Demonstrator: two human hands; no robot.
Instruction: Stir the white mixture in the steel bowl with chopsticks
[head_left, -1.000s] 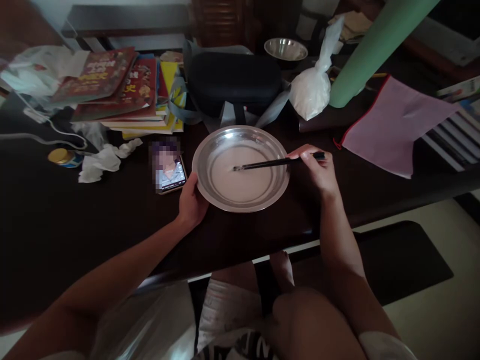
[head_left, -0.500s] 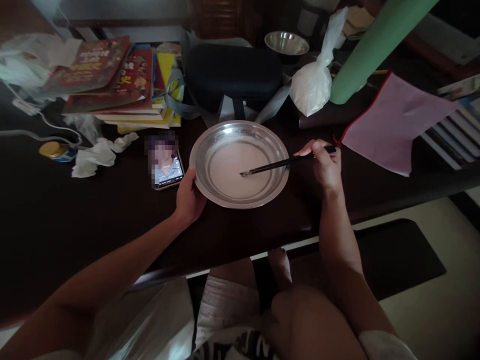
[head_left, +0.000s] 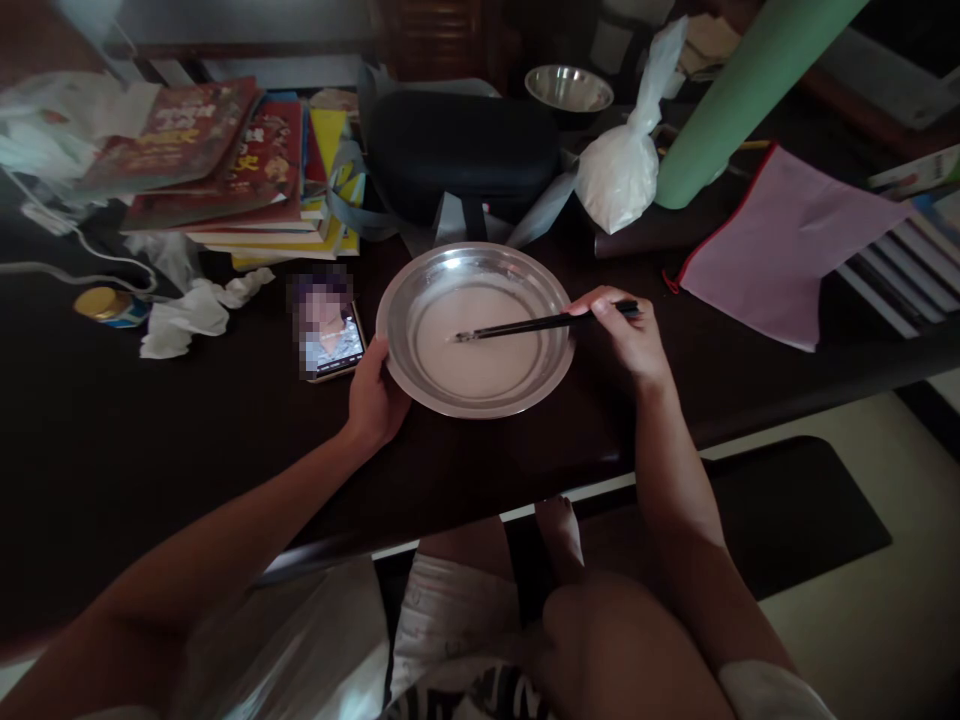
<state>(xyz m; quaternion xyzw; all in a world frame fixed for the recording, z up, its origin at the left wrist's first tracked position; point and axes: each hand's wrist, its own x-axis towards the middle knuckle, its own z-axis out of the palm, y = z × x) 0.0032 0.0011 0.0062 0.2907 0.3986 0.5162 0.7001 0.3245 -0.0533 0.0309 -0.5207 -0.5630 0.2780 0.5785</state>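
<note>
Since half a second ago my right hand (head_left: 626, 335) has swung the black chopsticks (head_left: 540, 325) so their tips have moved from the middle of the pale liquid (head_left: 480, 345) toward 9 o'clock in the steel dish (head_left: 547, 290). My right fingers are closed around the thick ends of the chopsticks, just outside the rim at 3 o'clock. The shafts lie nearly level across the dish, tips dipping into the liquid. My left hand (head_left: 375, 395) cups the rim at about 8 o'clock, thumb on the edge, fingers curled under it. The dish sits on the dark table (head_left: 150, 440), straight ahead of me near its front edge. A phone (head_left: 334, 335) lies just beside the dish at 9 o'clock, crumpled tissue (head_left: 187, 315) farther out. At 12 o'clock rests a black case (head_left: 465, 150), with a knotted bag of white powder (head_left: 619, 175) at 1 o'clock, a pink pouch (head_left: 780, 245) at 2 o'clock, and stacked books (head_left: 232, 160) at 10 o'clock.
</note>
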